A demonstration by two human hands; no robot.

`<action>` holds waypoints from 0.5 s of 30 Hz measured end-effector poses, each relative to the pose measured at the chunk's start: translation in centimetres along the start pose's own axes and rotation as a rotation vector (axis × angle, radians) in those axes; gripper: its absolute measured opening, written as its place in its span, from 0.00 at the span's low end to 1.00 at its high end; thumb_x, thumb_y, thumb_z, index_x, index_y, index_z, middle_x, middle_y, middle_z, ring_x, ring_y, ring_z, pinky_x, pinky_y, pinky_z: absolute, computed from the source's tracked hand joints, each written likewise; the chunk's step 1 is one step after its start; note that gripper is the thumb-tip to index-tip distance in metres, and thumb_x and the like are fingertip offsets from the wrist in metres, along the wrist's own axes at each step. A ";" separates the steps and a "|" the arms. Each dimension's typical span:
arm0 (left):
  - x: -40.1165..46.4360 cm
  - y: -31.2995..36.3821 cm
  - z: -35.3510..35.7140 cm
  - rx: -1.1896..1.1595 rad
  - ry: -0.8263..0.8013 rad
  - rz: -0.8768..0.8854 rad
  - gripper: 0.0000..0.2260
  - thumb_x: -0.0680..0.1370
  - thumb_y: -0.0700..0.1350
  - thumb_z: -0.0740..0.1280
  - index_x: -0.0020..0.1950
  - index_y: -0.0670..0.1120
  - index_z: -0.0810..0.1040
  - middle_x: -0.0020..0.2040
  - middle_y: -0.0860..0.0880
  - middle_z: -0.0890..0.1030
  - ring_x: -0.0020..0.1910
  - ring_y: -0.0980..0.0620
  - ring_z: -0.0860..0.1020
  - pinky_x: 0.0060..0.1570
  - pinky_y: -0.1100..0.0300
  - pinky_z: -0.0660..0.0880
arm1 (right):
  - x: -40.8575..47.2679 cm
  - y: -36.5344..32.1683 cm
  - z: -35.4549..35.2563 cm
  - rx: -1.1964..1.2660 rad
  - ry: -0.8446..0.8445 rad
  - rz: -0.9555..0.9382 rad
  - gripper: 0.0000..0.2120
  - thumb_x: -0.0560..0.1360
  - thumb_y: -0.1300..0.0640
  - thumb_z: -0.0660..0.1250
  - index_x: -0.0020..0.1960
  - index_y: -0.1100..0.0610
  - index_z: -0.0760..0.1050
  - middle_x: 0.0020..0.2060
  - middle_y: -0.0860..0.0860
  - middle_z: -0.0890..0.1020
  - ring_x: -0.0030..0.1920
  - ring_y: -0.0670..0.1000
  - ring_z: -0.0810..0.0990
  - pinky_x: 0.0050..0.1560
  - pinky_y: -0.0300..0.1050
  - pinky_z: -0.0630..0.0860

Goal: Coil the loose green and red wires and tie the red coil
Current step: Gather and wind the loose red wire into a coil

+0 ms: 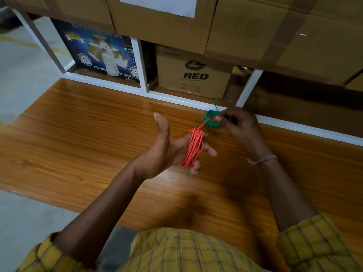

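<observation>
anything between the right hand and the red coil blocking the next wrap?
Nothing visible blocks it. The right hand pinches the red wire's free end, which runs straight down to the red coil wound round the left hand fingers. The green coil sits on the wooden surface just behind that strand, beside the right hand.

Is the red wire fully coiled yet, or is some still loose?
Mostly coiled: the red wire loops around the left hand's fingers, with one strand running up to the right hand, which pinches it.
</observation>
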State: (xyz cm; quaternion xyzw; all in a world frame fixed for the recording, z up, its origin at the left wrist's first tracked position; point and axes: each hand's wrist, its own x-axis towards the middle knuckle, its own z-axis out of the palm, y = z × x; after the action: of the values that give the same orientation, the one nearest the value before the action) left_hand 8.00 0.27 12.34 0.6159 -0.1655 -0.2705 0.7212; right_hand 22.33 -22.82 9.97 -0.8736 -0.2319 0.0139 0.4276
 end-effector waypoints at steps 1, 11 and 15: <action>0.1 0.4 0.0 -0.008 0.016 0.020 0.61 0.64 0.84 0.36 0.82 0.42 0.61 0.73 0.37 0.75 0.48 0.42 0.78 0.62 0.46 0.76 | -0.3 0.7 0.8 0.004 -0.032 0.065 0.09 0.81 0.50 0.70 0.56 0.54 0.84 0.53 0.50 0.83 0.54 0.48 0.81 0.53 0.45 0.77; 1.9 1.9 -1.4 -0.156 0.290 0.158 0.59 0.66 0.77 0.24 0.78 0.47 0.71 0.73 0.26 0.73 0.68 0.33 0.78 0.81 0.40 0.65 | -7.9 -1.3 8.1 -0.028 -0.253 -0.063 0.13 0.84 0.52 0.65 0.50 0.59 0.83 0.33 0.51 0.81 0.34 0.48 0.79 0.39 0.48 0.74; 2.8 0.3 -2.5 -0.201 0.370 0.093 0.66 0.62 0.86 0.39 0.86 0.41 0.57 0.73 0.26 0.74 0.78 0.34 0.72 0.81 0.47 0.64 | -9.2 -3.9 7.8 -0.117 -0.317 -0.200 0.10 0.84 0.52 0.63 0.45 0.52 0.76 0.33 0.40 0.71 0.35 0.45 0.73 0.39 0.47 0.66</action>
State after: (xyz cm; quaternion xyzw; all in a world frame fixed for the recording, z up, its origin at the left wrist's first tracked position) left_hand 11.75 0.65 11.94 0.5717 -0.0306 -0.1342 0.8088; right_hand 10.89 -18.85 6.39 -0.8565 -0.3824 0.0953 0.3334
